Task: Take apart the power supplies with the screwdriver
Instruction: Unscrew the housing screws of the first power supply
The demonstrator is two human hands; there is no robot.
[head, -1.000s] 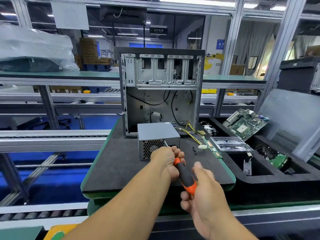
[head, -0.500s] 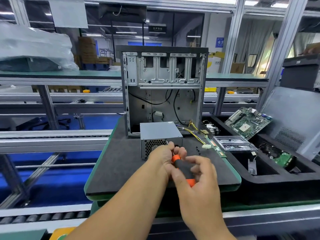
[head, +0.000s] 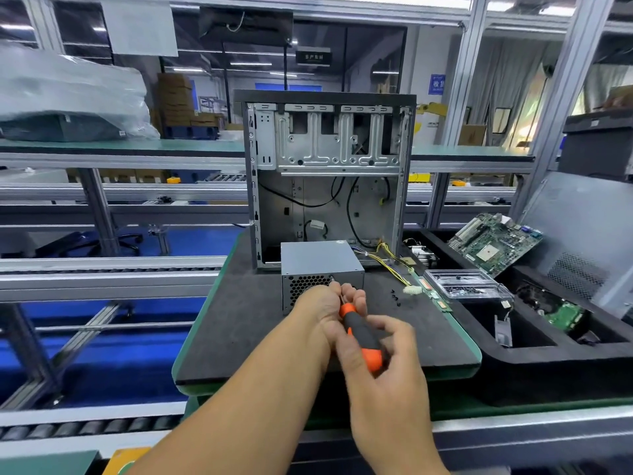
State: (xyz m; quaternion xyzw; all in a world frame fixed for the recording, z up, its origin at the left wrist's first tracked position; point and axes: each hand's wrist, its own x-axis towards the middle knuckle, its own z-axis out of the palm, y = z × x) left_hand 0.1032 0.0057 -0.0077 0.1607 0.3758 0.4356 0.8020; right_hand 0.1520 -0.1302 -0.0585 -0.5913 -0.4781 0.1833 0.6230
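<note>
A grey power supply with a honeycomb fan grille stands on the black foam mat, its yellow and black cable bundle trailing right. The screwdriver, black with orange ends, points at the top edge of the grille face. My left hand curls round the shaft just in front of the grille. My right hand pinches the handle's rear end with fingers and thumb.
An open computer case stands upright behind the supply. Several loose black screws lie to the right on the mat. A clear plastic box, a motherboard and a green drive sit in the black tray at right.
My right hand shifted its grip on the handle, fingers wrapping over and twisting it. The left hand stayed on the shaft by the grille. The camera moved slightly closer.
</note>
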